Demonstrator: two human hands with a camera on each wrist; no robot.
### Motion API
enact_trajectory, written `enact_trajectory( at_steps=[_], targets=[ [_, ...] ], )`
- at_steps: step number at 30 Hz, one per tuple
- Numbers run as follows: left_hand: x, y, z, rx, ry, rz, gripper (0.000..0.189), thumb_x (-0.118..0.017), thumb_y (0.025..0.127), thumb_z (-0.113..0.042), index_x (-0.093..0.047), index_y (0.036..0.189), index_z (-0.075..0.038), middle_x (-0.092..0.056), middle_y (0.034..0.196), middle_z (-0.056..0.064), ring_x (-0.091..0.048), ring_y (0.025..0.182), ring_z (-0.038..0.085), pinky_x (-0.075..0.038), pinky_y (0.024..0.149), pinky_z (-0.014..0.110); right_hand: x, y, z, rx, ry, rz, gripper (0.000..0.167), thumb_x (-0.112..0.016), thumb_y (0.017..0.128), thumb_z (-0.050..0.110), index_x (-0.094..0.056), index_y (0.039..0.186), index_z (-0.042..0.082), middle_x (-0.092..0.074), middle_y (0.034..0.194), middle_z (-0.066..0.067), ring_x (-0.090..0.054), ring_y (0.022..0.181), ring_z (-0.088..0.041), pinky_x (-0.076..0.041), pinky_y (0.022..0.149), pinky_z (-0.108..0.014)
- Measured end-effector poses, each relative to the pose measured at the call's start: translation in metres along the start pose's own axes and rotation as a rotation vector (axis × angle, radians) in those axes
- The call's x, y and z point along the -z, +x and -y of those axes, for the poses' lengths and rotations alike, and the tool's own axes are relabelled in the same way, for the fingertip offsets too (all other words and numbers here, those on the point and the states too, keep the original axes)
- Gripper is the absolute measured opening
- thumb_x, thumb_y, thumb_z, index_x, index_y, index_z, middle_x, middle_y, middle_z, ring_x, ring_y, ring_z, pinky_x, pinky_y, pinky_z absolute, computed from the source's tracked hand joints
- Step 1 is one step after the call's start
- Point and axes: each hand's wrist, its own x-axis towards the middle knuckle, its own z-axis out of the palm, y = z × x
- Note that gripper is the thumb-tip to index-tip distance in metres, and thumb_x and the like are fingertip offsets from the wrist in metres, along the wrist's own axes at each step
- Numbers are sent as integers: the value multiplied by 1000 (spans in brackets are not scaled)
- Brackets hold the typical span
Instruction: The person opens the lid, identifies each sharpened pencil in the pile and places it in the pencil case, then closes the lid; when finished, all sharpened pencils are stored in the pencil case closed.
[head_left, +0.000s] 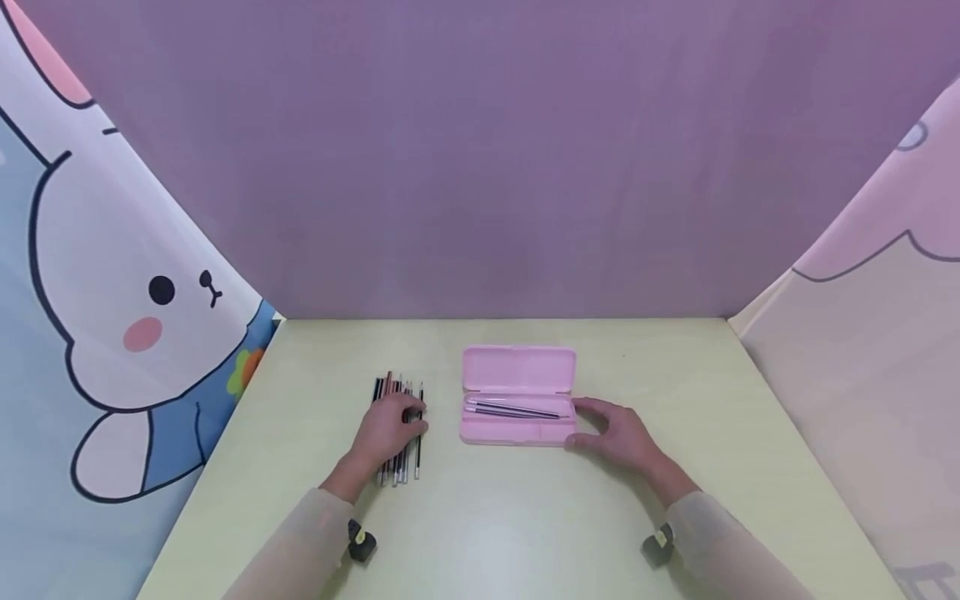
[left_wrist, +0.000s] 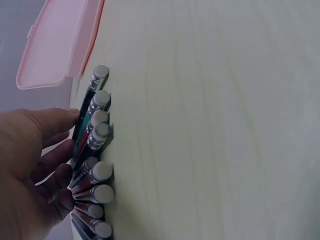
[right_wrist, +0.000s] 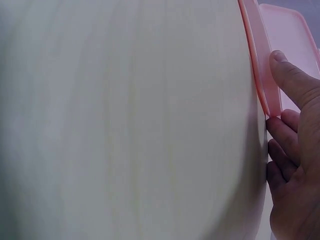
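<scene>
My left hand (head_left: 388, 429) lies over a bundle of pencils (head_left: 397, 475) on the table, its thumb and forefinger touching the outermost dark pencil (head_left: 417, 458). In the left wrist view, the bent fingers are against the pencils (left_wrist: 100, 170), whose pale round ends face the camera. An open pink pencil case (head_left: 517, 367) stands right of the bundle, with several dark pencils (head_left: 513, 411) lying in its base. My right hand (head_left: 618, 433) holds the case's right end, with the thumb (right_wrist: 292, 80) at the front rim and fingers against the end.
The pale table (head_left: 510, 525) ends at a purple panel (head_left: 510, 167) behind. A printed rabbit panel (head_left: 150, 275) stands at the left and a pink and pale panel (head_left: 862, 358) at the right. Small dark devices (head_left: 362, 543) sit at both wrists.
</scene>
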Motion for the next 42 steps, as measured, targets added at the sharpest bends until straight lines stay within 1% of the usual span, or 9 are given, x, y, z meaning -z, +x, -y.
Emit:
enact_trajectory(
  at_steps=[3, 6, 14, 19, 23, 27, 30, 36, 42],
  targets=[
    [0, 1, -1, 2, 12, -4, 30, -82, 85, -23, -77, 112, -13, -73, 115, 6, -67, 110, 27, -55, 99, 48, -1, -1, 0, 2, -8, -2, 73, -87, 77, 51, -63, 141, 26, -62, 145, -5, -50, 141, -39, -35, 117, -63],
    [1, 3, -3, 0, 22, -2, 27, -83, 85, -23, -78, 110, -13, -73, 104, 1, -66, 95, 19, -57, 87, 42, -2, -1, 1, 6, -5, -3, 73, -87, 76, 51, -63, 141, 27, -62, 145, -5, -50, 141, -38, -35, 117, -63],
    [1, 8, -5, -12, 65, -4, 28, -84, 83, -26, -78, 107, -13, -68, 83, -6, -57, 73, 9, -51, 68, 31, -2, -1, 3, 12, -14, -6, 74, -86, 76, 55, -63, 141, 27, -62, 145, -4, -50, 141, -38, -36, 117, -62],
    [-3, 9, -6, 12, 46, -32, 26, -82, 83, -20, -77, 107, -11, -68, 79, -7, -57, 68, 8, -50, 64, 29, -1, -1, 3, 7, -31, -7, 74, -85, 77, 56, -62, 141, 27, -62, 145, -5, -50, 141, -38, -36, 117, -62],
    [-3, 8, -9, 59, 36, -41, 27, -77, 85, -17, -76, 111, -8, -70, 79, -5, -59, 67, 9, -52, 63, 29, -1, 0, 2, 14, -37, -11, 74, -85, 77, 55, -62, 141, 26, -62, 145, -5, -50, 140, -38, -36, 117, -63],
    [-4, 7, -12, 119, -22, -58, 31, -74, 84, -13, -75, 114, -6, -73, 83, 0, -61, 67, 12, -53, 64, 30, -2, 0, 2, 23, -31, -18, 73, -86, 77, 54, -63, 140, 26, -63, 144, -4, -51, 140, -37, -37, 117, -61],
    [-4, 7, -11, 146, -70, -91, 29, -74, 84, -12, -76, 112, -7, -76, 90, 3, -65, 73, 13, -57, 69, 33, -3, 0, 2, 20, -19, -17, 73, -86, 76, 54, -64, 140, 26, -64, 143, -4, -51, 140, -37, -37, 117, -60],
    [-2, 7, -12, 144, -226, -129, 25, -77, 85, -14, -78, 109, -7, -78, 91, 5, -71, 80, 18, -60, 73, 38, -2, -1, 3, 7, -29, -12, 73, -85, 76, 56, -63, 140, 27, -63, 144, -4, -51, 140, -38, -37, 117, -62],
    [1, 7, -12, 132, -337, -113, 26, -79, 89, -16, -77, 114, -10, -76, 89, 2, -68, 79, 16, -56, 68, 30, -1, -1, 3, 13, -29, -9, 75, -85, 76, 56, -63, 141, 25, -62, 145, -6, -50, 140, -40, -36, 116, -63]
  ],
)
